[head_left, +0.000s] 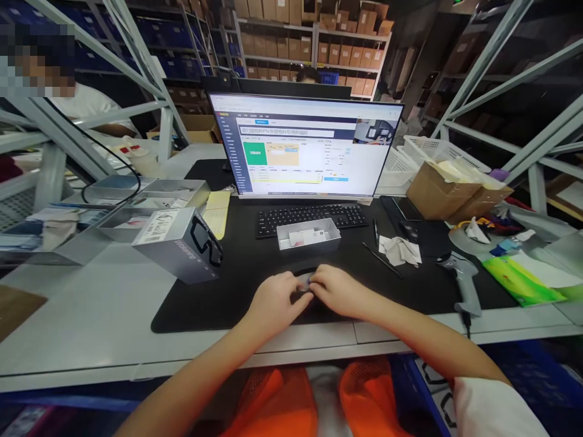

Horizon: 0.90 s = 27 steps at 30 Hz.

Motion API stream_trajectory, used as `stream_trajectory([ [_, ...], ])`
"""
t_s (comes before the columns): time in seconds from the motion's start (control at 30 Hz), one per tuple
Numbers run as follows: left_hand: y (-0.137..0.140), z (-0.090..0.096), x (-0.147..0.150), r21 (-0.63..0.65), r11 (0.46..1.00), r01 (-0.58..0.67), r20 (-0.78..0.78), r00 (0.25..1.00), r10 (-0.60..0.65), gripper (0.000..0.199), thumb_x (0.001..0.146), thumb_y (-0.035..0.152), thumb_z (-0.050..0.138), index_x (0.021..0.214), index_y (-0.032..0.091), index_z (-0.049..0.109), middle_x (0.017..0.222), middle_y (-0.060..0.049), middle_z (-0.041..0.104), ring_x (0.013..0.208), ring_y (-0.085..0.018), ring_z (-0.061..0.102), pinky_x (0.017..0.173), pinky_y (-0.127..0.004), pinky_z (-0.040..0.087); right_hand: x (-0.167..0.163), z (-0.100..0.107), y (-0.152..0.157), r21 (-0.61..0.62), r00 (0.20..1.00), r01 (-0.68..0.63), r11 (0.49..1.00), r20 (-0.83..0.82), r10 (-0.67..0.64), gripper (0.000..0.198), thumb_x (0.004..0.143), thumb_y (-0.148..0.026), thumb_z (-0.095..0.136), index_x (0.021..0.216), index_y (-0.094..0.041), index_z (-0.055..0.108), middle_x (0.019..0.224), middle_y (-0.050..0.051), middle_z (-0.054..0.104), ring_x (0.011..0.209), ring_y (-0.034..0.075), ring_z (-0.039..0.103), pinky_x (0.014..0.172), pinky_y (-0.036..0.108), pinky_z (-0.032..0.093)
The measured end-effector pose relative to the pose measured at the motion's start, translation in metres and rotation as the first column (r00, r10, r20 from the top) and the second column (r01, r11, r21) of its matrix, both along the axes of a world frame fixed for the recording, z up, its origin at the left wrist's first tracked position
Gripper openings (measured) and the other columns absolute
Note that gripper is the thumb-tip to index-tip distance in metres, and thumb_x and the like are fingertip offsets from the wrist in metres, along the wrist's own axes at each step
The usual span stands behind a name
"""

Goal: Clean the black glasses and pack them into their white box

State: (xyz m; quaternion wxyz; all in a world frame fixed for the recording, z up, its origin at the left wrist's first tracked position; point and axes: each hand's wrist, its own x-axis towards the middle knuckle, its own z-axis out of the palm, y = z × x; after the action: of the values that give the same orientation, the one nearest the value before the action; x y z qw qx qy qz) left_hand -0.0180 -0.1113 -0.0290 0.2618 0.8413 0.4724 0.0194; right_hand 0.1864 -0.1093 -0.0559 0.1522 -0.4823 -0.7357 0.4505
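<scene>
Both hands meet low over the black desk mat [200, 309], near the table's front edge. Between them is a pair of black-framed goggles [306, 271], mostly covered by the fingers; a dark curved rim shows above. My left hand [273, 297] grips its left side, thumb and fingers bent inward. My right hand [334, 290] pinches at its middle with fingertips close together. Just beyond the hands lies an open grey box tray [308, 235] with a small white labelled piece inside. To the left stands a grey box [180, 246] printed with a picture of black goggles.
A lit monitor [300, 152] and a black keyboard [314, 216] stand behind. On the right are a pen [381, 260], a crumpled cloth [401, 250], a barcode scanner [463, 282] and a green packet [521, 280]. A person [98, 109] is at far left, beyond the metal frame.
</scene>
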Motion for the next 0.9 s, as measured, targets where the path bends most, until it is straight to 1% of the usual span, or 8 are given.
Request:
stream_trajectory([
  [0.07,0.003,-0.004,-0.005,0.115,0.993,-0.032,0.17,0.985,0.012,0.029,0.099,0.039,0.06,0.115,0.016,0.069,0.114,-0.012,0.068,0.11,-0.03,0.062,0.093,-0.045,0.048,-0.007,-0.002,-0.009,0.054,0.994,-0.071,0.996,0.086,0.066,0.022,0.102,-0.019,0.052,0.092,-0.013,0.071,0.094,0.01,0.066,0.09,0.02,0.061,0.084,0.033,0.047],
  [0.17,0.012,-0.011,-0.003,0.039,0.978,0.207,0.212,0.954,-0.21,0.038,0.101,0.04,0.059,0.135,0.022,0.058,0.144,-0.01,0.059,0.141,-0.033,0.045,0.116,-0.056,0.034,-0.001,0.0,-0.021,0.096,0.987,-0.124,0.988,0.115,0.113,0.02,0.099,-0.021,0.056,0.112,-0.013,0.07,0.116,0.014,0.067,0.107,0.026,0.061,0.094,0.041,0.048],
  [0.27,0.019,-0.018,0.003,-0.114,0.935,0.336,0.171,0.934,-0.314,0.04,0.104,0.04,0.058,0.142,0.027,0.052,0.149,-0.005,0.057,0.146,-0.029,0.043,0.122,-0.06,0.027,0.017,0.006,-0.032,0.069,0.988,-0.144,0.987,0.056,0.141,0.029,0.099,-0.021,0.056,0.125,-0.015,0.066,0.13,0.016,0.065,0.122,0.027,0.059,0.105,0.047,0.045],
  [0.4,0.019,-0.025,0.003,-0.064,0.917,0.394,0.073,0.918,-0.39,0.032,0.106,0.034,0.053,0.138,0.03,0.057,0.153,-0.004,0.053,0.149,-0.03,0.039,0.121,-0.066,0.027,0.049,-0.001,-0.049,0.042,0.993,-0.086,0.995,-0.071,0.089,0.04,0.098,-0.019,0.055,0.138,-0.019,0.063,0.142,0.013,0.062,0.137,0.026,0.053,0.12,0.051,0.037],
  [0.57,0.013,-0.025,0.003,0.001,0.936,0.351,0.023,0.936,-0.351,0.022,0.099,0.037,0.064,0.112,0.021,0.068,0.16,-0.011,0.043,0.156,-0.038,0.026,0.121,-0.071,0.027,0.076,-0.035,-0.05,0.089,0.975,0.198,0.976,-0.122,-0.187,0.047,0.093,-0.02,0.063,0.14,-0.023,0.064,0.149,0.013,0.056,0.14,0.027,0.052,0.119,0.048,0.043],
  [0.67,0.012,-0.021,0.006,0.004,0.939,0.345,-0.022,0.938,-0.345,0.037,0.081,0.04,0.084,0.103,0.017,0.066,0.161,-0.016,0.04,0.154,-0.043,0.027,0.121,-0.072,0.029,0.072,-0.052,-0.034,0.024,0.994,0.103,0.994,-0.042,-0.102,0.111,0.072,-0.027,0.09,0.166,-0.022,0.031,0.169,0.018,0.025,0.157,0.038,0.024,0.125,0.061,0.03],
  [0.73,0.013,-0.019,0.005,-0.002,0.936,0.353,-0.035,0.935,-0.353,0.041,0.076,0.035,0.088,0.104,0.015,0.064,0.161,-0.017,0.039,0.15,-0.041,0.035,0.12,-0.064,0.038,0.064,-0.058,-0.023,-0.022,0.999,0.025,0.999,-0.04,-0.026,0.131,0.063,-0.028,0.097,0.169,-0.022,0.021,0.168,0.021,0.026,0.156,0.04,0.025,0.124,0.062,0.03],
  [0.9,0.016,-0.014,-0.014,-0.064,0.98,0.19,-0.025,0.981,-0.192,0.087,0.073,0.027,0.09,0.148,0.02,0.046,0.158,-0.015,0.044,0.138,-0.034,0.05,0.115,-0.053,0.047,0.056,-0.056,-0.01,-0.069,0.999,0.015,0.998,-0.038,-0.018,0.107,0.064,-0.03,0.097,0.157,-0.02,0.045,0.15,0.018,0.052,0.137,0.035,0.054,0.118,0.055,0.042],
])
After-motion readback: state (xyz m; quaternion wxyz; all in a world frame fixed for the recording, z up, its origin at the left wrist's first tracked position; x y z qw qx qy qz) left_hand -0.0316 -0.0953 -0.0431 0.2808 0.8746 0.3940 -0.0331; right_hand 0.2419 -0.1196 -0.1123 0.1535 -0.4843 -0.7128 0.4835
